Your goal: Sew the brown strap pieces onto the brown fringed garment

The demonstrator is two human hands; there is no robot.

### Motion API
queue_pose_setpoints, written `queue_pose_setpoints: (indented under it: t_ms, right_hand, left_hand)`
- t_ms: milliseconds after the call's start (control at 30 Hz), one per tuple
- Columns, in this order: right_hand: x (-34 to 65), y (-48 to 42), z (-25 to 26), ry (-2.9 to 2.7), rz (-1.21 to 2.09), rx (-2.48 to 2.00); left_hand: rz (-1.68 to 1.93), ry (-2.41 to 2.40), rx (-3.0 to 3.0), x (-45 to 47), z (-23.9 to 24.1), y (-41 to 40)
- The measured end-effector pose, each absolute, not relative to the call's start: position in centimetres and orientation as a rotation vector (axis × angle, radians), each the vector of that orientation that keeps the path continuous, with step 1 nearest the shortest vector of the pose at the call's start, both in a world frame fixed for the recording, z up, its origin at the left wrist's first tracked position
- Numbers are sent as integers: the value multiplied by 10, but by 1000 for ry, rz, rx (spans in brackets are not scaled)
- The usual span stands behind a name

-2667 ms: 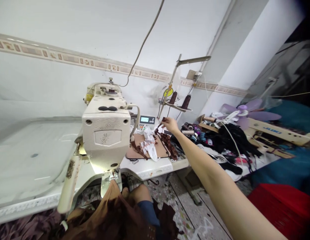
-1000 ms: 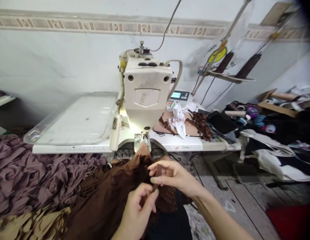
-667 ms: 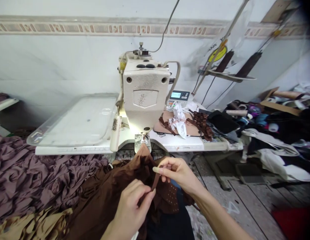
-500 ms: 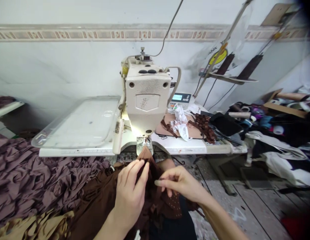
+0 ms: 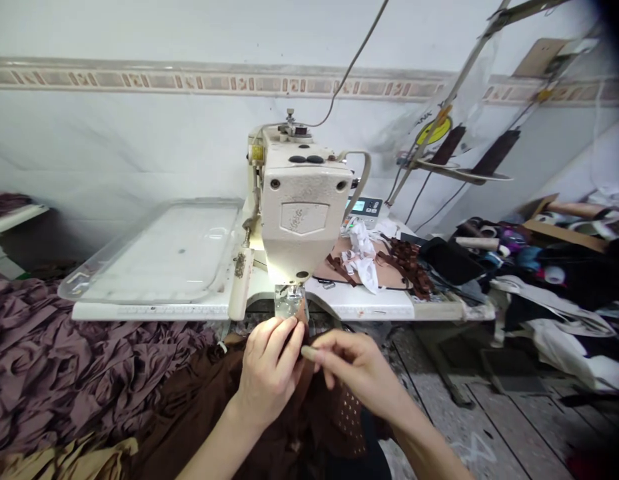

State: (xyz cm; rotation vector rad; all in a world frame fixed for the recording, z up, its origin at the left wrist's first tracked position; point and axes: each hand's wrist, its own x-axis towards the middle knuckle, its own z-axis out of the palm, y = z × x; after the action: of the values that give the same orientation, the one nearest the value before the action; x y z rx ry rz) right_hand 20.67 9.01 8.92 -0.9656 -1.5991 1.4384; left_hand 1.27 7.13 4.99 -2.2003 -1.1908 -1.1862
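Brown fabric (image 5: 199, 413) hangs in folds below the front of a white industrial sewing machine (image 5: 302, 213), and a narrow tip of it reaches the metal needle plate (image 5: 288, 303). My left hand (image 5: 272, 363) grips this fabric just in front of the plate, its fingers bent and close together. Beside it on the right, my right hand (image 5: 356, 367) is closed in a pinch at the fabric's edge, thumb and forefinger touching it. The part with rows of small holes (image 5: 350, 420) hangs under my right hand. My fingers hide the exact spot they hold.
A clear plastic lid (image 5: 164, 257) lies on the white table (image 5: 149, 312) left of the machine. White scraps (image 5: 363, 257) and brown straps (image 5: 409, 260) lie on the right. Mauve fabric (image 5: 89, 380) is heaped at left. Thread cones (image 5: 496, 152) stand on a rack.
The fabric tip has moved right and back off the middle of the needle plate. My left hand has closed more on the fabric, and my right hand has come nearer to it.
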Motion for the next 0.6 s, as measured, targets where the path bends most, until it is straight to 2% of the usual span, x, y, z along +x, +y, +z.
queue_pose_setpoints:
  t_ms: [233,400,600]
  right_hand:
    - [192,146,96,-1630,1159,-987]
    - [184,156,71,-1419,1319,-1041]
    - [186,115,34,-1272,1334,-1120]
  left_hand:
    - [-1217,-1154,-2234,9,52,74]
    - [-1181,-1180,-2181,13,56,73]
    - [-1127,-1200,-2176,15,56,73]
